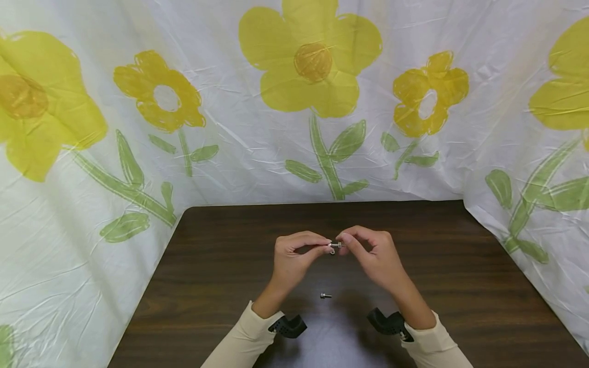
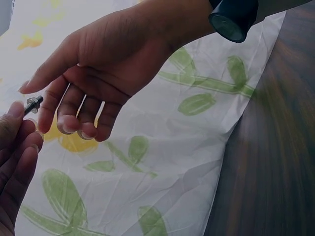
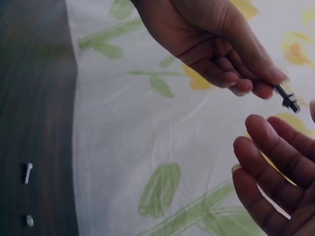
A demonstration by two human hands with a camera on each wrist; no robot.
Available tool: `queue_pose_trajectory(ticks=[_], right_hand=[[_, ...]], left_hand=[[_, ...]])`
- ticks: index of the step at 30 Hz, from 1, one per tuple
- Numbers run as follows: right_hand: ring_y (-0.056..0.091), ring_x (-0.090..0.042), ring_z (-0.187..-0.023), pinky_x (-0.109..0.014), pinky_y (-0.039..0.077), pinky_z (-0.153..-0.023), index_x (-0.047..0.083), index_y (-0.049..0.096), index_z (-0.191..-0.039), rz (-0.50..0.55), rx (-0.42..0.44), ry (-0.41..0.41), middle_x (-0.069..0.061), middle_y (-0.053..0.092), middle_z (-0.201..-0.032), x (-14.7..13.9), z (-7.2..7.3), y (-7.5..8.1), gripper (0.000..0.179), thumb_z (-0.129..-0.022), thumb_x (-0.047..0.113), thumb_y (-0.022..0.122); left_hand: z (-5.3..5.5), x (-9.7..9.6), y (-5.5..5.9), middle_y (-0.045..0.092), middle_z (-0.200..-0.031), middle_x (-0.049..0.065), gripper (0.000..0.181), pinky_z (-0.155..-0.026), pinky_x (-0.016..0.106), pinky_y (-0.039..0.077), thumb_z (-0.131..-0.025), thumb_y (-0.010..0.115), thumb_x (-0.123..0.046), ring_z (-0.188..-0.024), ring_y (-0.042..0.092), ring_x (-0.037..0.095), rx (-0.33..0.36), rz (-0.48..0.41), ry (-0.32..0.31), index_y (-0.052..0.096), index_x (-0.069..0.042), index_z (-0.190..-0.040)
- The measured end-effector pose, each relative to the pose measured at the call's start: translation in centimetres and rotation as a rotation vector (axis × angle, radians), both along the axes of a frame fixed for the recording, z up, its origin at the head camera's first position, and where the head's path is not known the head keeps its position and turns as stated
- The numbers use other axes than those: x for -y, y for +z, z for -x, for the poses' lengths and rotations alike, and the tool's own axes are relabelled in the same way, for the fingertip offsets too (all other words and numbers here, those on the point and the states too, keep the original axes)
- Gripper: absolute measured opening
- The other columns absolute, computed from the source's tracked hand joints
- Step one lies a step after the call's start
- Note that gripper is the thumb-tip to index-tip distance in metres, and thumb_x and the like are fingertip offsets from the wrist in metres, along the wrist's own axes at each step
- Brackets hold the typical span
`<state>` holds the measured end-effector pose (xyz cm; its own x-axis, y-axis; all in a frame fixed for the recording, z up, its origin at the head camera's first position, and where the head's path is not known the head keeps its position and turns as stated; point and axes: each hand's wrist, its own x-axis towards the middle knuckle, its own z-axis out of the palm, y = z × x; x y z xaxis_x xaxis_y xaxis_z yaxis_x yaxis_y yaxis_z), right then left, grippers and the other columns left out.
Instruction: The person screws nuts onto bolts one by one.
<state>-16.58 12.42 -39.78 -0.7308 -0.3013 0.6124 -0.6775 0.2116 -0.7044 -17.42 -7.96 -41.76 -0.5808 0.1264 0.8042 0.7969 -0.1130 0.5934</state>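
Observation:
In the head view my left hand pinches a small metal bolt between thumb and fingers, its free end pointing toward the right hand. A nut sits on the shank near that end. My right hand is right at this end. In the left wrist view its thumb and fingers stand apart around the tip, a gap showing between them and the metal. The right wrist view shows several of its fingers extended below the bolt. The head of the held bolt is hidden by the left fingertips.
A second bolt lies on the dark wood table nearer my body. Farther off, a loose nut lies on the tabletop below the hands. A white curtain with yellow flowers hangs around the table's back and sides.

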Motion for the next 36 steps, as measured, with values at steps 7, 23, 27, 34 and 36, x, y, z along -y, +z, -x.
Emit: queue_pose_trajectory(ticks=[7, 23, 27, 34, 36], right_hand=[[0.073, -0.017, -0.085, -0.025, 0.058, -0.079, 0.008, 0.074, -0.111, 0.010, -0.019, 0.049, -0.005, 0.076, -0.096, -0.6, 0.0, 0.3, 0.031, -0.084, -0.005, 0.079], [0.072, -0.015, -0.084, -0.023, 0.057, -0.076, 0.007, 0.076, -0.099, 0.033, -0.088, 0.126, -0.006, 0.076, -0.092, 0.1, -0.2, 0.9, 0.031, -0.079, -0.017, 0.078], [0.071, -0.015, -0.078, -0.023, 0.056, -0.073, 0.006, 0.075, -0.092, 0.012, -0.045, 0.106, -0.007, 0.075, -0.084, 0.4, -0.5, 1.0, 0.025, -0.083, -0.017, 0.072], [0.068, -0.014, -0.069, -0.026, 0.056, -0.067, 0.015, 0.072, -0.077, -0.015, 0.014, 0.036, 0.004, 0.071, -0.072, 0.7, -0.5, 0.2, 0.029, -0.094, -0.008, 0.065], [0.068, -0.013, -0.068, -0.027, 0.055, -0.064, 0.018, 0.072, -0.074, -0.014, 0.014, 0.025, 0.007, 0.070, -0.071, 0.7, -0.5, 0.1, 0.032, -0.096, -0.004, 0.064]], left_hand=[[-0.2, 0.1, 0.4, 0.074, -0.083, 0.018, 0.019, -0.067, 0.033, 0.061, -0.073, 0.080, 0.019, -0.075, 0.073, 0.023, -0.003, 0.010, 0.014, 0.076, 0.007, -0.087], [0.1, 0.1, 0.1, 0.075, -0.085, 0.017, 0.016, -0.069, 0.037, 0.061, -0.076, 0.081, 0.014, -0.078, 0.074, 0.025, -0.029, -0.004, -0.021, 0.077, 0.006, -0.089], [0.1, 0.1, 0.1, 0.075, -0.084, 0.016, 0.017, -0.069, 0.037, 0.061, -0.075, 0.081, 0.015, -0.077, 0.074, 0.025, -0.032, -0.004, -0.027, 0.077, 0.006, -0.089], [0.1, 0.0, 0.1, 0.075, -0.084, 0.017, 0.017, -0.068, 0.036, 0.061, -0.074, 0.081, 0.016, -0.076, 0.074, 0.025, -0.040, -0.004, -0.027, 0.077, 0.007, -0.088], [0.0, 0.0, 0.0, 0.075, -0.084, 0.018, 0.018, -0.068, 0.036, 0.061, -0.074, 0.080, 0.017, -0.076, 0.074, 0.025, -0.046, -0.001, -0.026, 0.077, 0.007, -0.088]])
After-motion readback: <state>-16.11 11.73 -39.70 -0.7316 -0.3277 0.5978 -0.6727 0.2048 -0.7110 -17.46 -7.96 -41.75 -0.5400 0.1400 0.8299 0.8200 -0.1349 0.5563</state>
